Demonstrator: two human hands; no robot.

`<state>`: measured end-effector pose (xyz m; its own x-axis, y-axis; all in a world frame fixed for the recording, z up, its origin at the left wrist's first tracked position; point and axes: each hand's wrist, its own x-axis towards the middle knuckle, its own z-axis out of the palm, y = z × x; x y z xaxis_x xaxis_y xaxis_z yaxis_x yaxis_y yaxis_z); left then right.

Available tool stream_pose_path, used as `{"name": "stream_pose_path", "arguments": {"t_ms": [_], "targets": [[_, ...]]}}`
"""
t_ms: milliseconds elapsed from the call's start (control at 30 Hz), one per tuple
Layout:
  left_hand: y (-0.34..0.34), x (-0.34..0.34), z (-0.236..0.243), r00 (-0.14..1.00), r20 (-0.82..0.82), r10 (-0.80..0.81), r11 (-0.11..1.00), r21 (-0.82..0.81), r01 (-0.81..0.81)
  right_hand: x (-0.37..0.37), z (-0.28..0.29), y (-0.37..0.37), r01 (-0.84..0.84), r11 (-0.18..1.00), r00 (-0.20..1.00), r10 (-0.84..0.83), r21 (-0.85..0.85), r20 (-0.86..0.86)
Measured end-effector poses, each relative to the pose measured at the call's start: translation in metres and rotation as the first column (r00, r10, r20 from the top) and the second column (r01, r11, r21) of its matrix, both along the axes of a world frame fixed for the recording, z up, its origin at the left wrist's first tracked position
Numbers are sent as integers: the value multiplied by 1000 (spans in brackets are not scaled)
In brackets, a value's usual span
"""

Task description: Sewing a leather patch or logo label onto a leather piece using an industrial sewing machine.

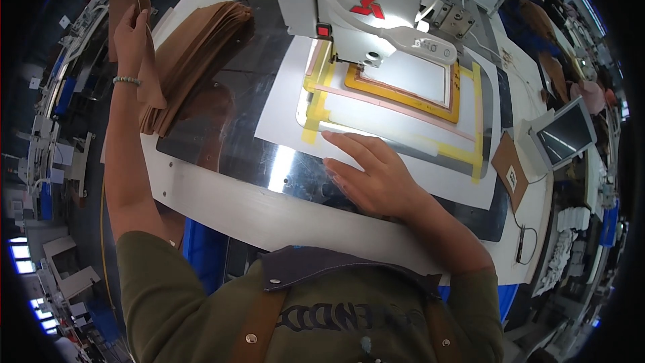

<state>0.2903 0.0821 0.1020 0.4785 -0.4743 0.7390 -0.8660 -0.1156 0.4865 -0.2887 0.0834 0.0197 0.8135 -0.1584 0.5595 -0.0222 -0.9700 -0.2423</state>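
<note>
Out at the far left, my left hand (130,35) grips a brown fabric piece (149,70), which hangs down beside a stack of similar brown pieces (201,44). A beaded bracelet is on that wrist. My right hand (376,173) is open, fingers apart, over the front edge of the white sheet and the shiny metal plate (235,114). It appears to hold nothing. Just beyond it lies a clear template (376,124) edged with yellow tape. A yellow frame (403,97) with a white middle sits under the sewing machine head (366,20).
The lit machine head and its hanging cable stand over the far middle. On the right are a brown card (510,171), a small tilted screen (568,134) and a dark-handled tool (521,245) by the table edge. The pale table rim (228,205) curves near my body.
</note>
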Motion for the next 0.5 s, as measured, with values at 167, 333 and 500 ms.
{"name": "stream_pose_path", "arguments": {"t_ms": [167,333,500], "targets": [[5,-153,-35,822,264,-504,781,547,303,-5,4,-9,-33,996,984,48,89,-173],[21,-221,-97,692,271,-669,619,718,318,-1,9,-20,-9,999,971,18,41,-238],[30,-244,-101,724,112,-681,534,752,386,14,-1,-39,103,992,957,-118,-72,-265]]}}
